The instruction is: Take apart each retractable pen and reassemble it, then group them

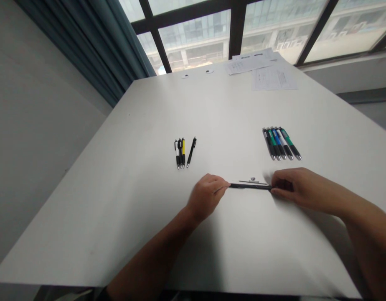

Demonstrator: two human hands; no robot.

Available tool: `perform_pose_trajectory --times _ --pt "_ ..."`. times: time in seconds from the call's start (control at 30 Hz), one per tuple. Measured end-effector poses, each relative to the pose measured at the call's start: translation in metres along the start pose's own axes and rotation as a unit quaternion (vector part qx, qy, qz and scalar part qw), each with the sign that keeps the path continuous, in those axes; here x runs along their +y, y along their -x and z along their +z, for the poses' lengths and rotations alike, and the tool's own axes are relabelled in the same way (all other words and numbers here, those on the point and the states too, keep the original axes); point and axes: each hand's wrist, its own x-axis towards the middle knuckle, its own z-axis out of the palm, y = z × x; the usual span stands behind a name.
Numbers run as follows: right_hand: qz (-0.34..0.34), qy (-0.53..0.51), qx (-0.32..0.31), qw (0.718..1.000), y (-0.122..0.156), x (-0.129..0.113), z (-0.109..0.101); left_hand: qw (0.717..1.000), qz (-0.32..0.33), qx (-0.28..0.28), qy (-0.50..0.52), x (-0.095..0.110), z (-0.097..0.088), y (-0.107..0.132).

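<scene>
Between my two hands a dark pen (251,186) lies level, held over the near part of the white table. My left hand (207,195) is closed in a pinch on its left end. The fingers of my right hand (291,187) are closed on its right end, and both ends are partly hidden by the fingers. Just behind the pen lies a thin dark rod (245,181) like a refill. Near that rod is a small shiny piece (252,179), too small to name for certain.
Left of centre, several pens (180,154) lie together, with a black pen (191,152) slightly apart. A row of several pens (280,144) lies to the right. Paper sheets (271,77) rest at the table's (133,234) far edge, near two small white pieces (209,72).
</scene>
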Motion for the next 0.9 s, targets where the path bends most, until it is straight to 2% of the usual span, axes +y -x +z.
perform_pose_trajectory --times 0.33,0.57,0.9 --pt "0.008 0.003 0.007 1.000 -0.0009 -0.0003 -0.0008 0.999 -0.030 0.010 0.009 0.0002 0.0017 -0.0020" --pt "0.006 0.015 0.008 1.000 -0.0008 0.0022 0.0007 1.000 -0.008 -0.013 -0.005 0.0008 0.0001 -0.0028" --pt "0.002 0.015 0.007 1.000 0.0004 0.0020 0.0000 0.999 -0.035 0.009 0.025 0.0008 0.0012 0.0003"
